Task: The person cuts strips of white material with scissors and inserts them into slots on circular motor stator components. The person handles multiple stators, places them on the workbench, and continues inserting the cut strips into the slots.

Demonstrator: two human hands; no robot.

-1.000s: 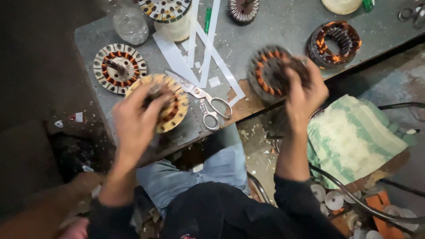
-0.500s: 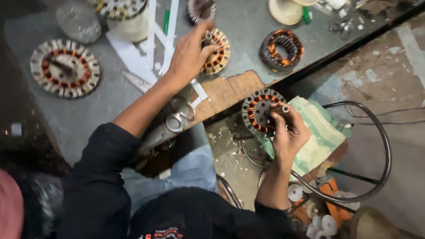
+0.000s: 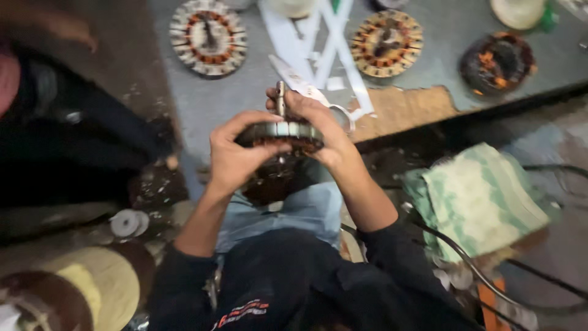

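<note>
Both hands clamp the round stator (image 3: 280,132) over the lap, just before the tabletop (image 3: 429,58) near edge: left hand (image 3: 236,153), right hand (image 3: 318,132). Better grip the rim evenly, shaft upright.

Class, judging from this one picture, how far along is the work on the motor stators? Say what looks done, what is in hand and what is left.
Done: nothing can be told as finished. In hand: the left hand and right hand hold one stator edge-on above the lap, its shaft pointing up. Left: three more stators lie on the grey bench, beside white paper strips and scissors.
</note>
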